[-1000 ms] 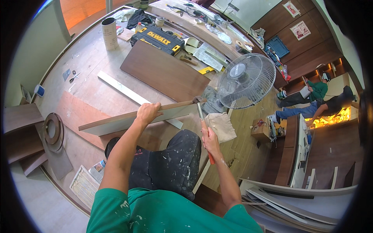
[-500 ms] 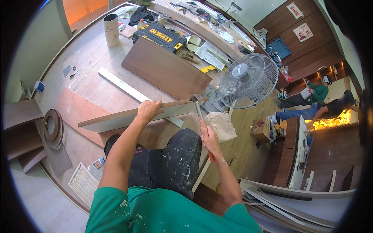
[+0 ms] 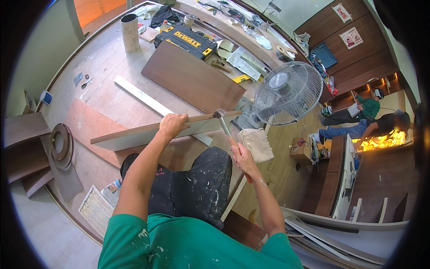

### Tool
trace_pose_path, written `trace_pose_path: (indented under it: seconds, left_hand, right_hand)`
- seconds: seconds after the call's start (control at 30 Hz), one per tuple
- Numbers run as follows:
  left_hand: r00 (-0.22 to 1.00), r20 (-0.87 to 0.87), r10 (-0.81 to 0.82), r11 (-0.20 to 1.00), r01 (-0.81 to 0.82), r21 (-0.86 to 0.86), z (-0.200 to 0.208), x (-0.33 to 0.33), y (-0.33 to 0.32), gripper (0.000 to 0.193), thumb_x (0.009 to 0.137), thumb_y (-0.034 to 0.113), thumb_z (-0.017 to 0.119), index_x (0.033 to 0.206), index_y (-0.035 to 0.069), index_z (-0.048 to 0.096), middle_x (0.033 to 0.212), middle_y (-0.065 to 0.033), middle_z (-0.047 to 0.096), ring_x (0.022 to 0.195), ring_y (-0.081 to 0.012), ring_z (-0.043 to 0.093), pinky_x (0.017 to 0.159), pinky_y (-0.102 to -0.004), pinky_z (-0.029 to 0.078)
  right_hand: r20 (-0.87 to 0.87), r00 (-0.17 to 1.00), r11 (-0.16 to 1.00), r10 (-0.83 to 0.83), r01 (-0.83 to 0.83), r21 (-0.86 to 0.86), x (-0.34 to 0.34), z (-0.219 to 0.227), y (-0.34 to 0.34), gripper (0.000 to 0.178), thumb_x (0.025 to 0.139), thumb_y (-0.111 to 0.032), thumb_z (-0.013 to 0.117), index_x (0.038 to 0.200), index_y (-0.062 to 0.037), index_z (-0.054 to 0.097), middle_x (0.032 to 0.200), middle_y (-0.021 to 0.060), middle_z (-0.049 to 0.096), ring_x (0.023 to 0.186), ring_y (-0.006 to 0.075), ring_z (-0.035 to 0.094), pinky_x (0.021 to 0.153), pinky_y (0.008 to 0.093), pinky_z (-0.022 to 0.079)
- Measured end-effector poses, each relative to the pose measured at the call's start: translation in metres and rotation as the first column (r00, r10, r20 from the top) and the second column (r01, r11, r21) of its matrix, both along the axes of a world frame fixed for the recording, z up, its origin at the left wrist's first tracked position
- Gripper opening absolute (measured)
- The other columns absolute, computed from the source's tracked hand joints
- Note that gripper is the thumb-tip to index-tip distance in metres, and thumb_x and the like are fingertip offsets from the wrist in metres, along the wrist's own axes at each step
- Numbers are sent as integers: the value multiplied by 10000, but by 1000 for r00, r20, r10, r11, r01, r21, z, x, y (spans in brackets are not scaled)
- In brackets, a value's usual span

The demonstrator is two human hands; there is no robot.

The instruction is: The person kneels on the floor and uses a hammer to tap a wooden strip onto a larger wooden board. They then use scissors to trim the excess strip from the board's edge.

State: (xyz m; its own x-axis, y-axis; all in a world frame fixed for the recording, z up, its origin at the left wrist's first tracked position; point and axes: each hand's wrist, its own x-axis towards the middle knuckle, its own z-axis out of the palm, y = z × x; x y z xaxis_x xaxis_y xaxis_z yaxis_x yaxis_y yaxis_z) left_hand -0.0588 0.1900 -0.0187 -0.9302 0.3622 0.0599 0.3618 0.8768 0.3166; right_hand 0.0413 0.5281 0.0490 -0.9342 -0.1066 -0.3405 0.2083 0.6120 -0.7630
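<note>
My left hand (image 3: 173, 126) is closed over the upper edge of a long wooden board (image 3: 130, 138), which stands on its edge in front of my knees. The board has a brown edge and a pale face. My right hand (image 3: 243, 158) is wrapped round the handle of a hammer (image 3: 225, 129). The hammer's head is at the board's top edge, near its right end; whether it touches cannot be told. Beyond the board lie a white strip (image 3: 142, 96) and a wide brown panel (image 3: 192, 78).
A fan (image 3: 288, 93) stands right of the panel, with a beige cloth (image 3: 255, 145) nearby. Behind are a black-and-yellow tool case (image 3: 186, 42) and a cardboard tube (image 3: 130, 33). Pliers (image 3: 87, 83) lie at left. Two people (image 3: 368, 107) are at the far right.
The hammer's head has shifted slightly left along the board's edge, and its handle tilts more. My left hand and the board have hardly moved.
</note>
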Motion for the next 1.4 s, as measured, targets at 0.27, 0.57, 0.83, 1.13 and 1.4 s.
trace_pose_path:
  seconds: [0.27,0.57,0.83,1.13,1.4]
  left_hand:
    - [1000,-2,-7,1000,7,-8,-3,0,2,440,863,490,755,964,72,660,758,-145,732,788,-335,747,709,-439,575]
    - [1000,-14,-4,1000,4,10,-4,1,-1,437,868,485,750,944,67,650,767,-151,724,788,-343,737,716,-448,565]
    - [1000,2,-10,1000,10,21,-4,-1,1,427,872,477,744,937,70,633,755,-151,706,780,-358,717,716,-468,543]
    - [1000,4,-8,1000,8,22,-4,-2,-2,438,874,493,733,934,71,633,760,-148,706,792,-352,719,717,-467,540]
    - [1000,0,-5,1000,5,13,-1,-1,0,428,862,475,754,939,68,650,773,-152,721,800,-342,733,717,-449,559]
  right_hand:
    - [-68,993,992,92,-86,90,-4,6,-4,408,1058,-396,557,947,-3,561,726,96,525,686,199,508,636,401,423]
    - [-49,999,999,-21,22,31,-2,-7,12,394,1076,-402,531,988,-20,574,674,47,529,579,152,501,542,348,407]
    - [-33,991,989,-132,130,-77,7,-9,20,400,1102,-427,491,1054,-39,577,639,-29,491,463,65,449,427,252,364]
    - [20,983,979,-181,182,-96,-1,-8,20,425,1109,-432,468,1056,-25,578,642,-22,498,452,66,450,419,252,365]
    - [-13,962,954,-271,267,-138,-3,-17,33,436,1107,-452,462,1049,-34,567,640,-23,473,436,66,431,411,244,371]
